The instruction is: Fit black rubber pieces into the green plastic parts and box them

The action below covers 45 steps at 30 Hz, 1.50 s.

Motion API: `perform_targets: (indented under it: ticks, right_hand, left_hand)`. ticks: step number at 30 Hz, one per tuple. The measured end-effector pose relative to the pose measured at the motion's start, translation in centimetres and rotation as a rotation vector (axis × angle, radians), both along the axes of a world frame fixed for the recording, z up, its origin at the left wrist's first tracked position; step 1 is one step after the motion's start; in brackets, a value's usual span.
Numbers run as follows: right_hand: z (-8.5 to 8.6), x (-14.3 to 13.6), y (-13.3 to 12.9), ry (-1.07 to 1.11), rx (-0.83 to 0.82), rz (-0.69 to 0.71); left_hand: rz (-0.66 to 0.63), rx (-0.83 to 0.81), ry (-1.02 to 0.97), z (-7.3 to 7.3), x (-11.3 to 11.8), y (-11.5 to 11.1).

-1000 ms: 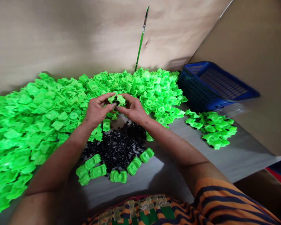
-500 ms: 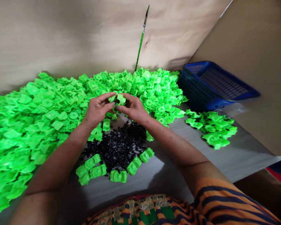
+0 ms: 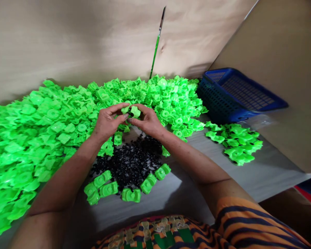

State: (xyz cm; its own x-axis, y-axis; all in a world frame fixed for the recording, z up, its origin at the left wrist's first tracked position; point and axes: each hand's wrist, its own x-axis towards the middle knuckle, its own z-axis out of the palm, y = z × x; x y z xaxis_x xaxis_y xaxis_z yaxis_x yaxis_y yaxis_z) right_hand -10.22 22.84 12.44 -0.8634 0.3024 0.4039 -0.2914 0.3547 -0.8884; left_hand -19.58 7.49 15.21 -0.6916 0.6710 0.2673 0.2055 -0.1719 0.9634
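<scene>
1. Table (image 3: pixel 251 178): grey top, work surface, carries everything below.
2. Green heap (image 3: pixel 54 128): loose molded car-shaped pieces, sprawls along back and down left side.
3. Blue basket (image 3: pixel 220 102): back right, tilted, beside heap's right end.
4. Black parts pile (image 3: pixel 131 162): small bits, spread in front of hands.
5. Right-side cluster (image 3: pixel 242 141): green pieces, dark round bits visible on several, in front of basket.
6. Left hand (image 3: pixel 105 122), right hand (image 3: pixel 150 121): near each other, both closed on one piece, thumbs and fingers pinching from either side, raised over far edge of black pile.
7. Green shells (image 3: pixel 131 195): six, along near side of black pile, partly touching it.
8. Held green piece (image 3: pixel 135 111): between both hands, partly hidden by fingers. Step in hand looks like fitting black to green; seating unclear. Next move seems to call for steady two-sided support, small thumb pressure, both parts aligned.
9. Black bit (image 3: pixel 131 114): at held piece, between fingertips; exact shape too small to tell.
</scene>
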Motion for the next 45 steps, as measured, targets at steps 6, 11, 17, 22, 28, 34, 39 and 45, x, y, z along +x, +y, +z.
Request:
perform_targets:
  ticks: [6, 11, 17, 22, 28, 34, 39, 45]
  right_hand:
    - [-0.1, 0.0, -0.1, 0.001, 0.045, -0.046]
    - [0.1, 0.3, -0.3, 0.009, 0.129, -0.091]
    - [0.3, 0.7, -0.2, 0.049, 0.154, -0.107]
    - [1.1, 0.5, 1.0, 0.058, 0.208, -0.195]
    - [2.7, 3.2, 3.1, -0.060, 0.357, -0.328]
    - [2.3, 13.3, 8.4, -0.347, 0.509, -0.565]
    - [3.3, 23.1, 13.5, -0.474, 0.551, -0.797]
    - [4.6, 27.5, 15.5, -1.023, 0.770, -0.982]
  left_hand:
    - [0.020, 0.009, -0.009, 0.1, 0.1, 0.0]
    - [0.004, 0.013, 0.002, 0.2, 0.5, 0.0]
    - [0.013, -0.061, 0.137, 0.9, -0.6, -0.7]
    - [0.028, -0.558, 0.514, 2.8, -1.1, -2.8]
    - [-0.319, -1.224, 1.138, 3.4, 2.1, -3.0]
    - [-0.363, -1.478, 1.185, 3.1, 2.6, -1.6]
    - [-0.394, -1.462, 1.165, 3.0, 2.4, -1.6]
    - [-0.440, -1.404, 1.144, 2.8, 2.5, -1.6]
